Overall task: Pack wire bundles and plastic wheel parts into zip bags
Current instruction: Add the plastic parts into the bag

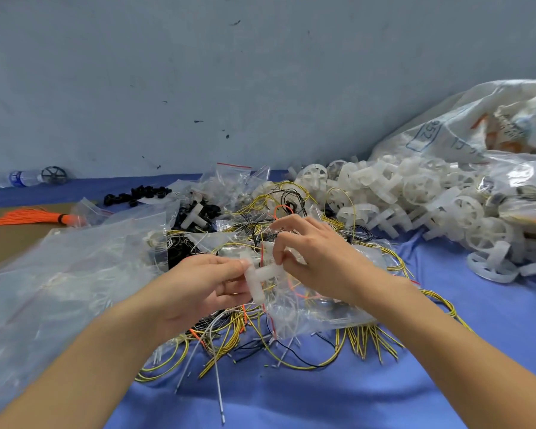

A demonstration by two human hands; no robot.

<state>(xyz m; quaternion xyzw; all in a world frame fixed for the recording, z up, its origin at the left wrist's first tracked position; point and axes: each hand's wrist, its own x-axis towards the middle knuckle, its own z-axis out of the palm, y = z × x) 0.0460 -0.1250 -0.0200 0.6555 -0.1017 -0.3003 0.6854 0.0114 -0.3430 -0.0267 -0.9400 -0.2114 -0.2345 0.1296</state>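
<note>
left hand (pixel 198 283) pinches translucent T-shaped wheel part (pixel 258 277) | right hand (pixel 310 252) pinches it too, seemingly | crinkly clear zip bag (pixel 322 305) beneath

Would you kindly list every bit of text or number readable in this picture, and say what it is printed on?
"952": in a blue box printed on the large clear bag at right.
Blue writing beside that box: too blurred to read.
Water bottle label: too small to read.
</note>
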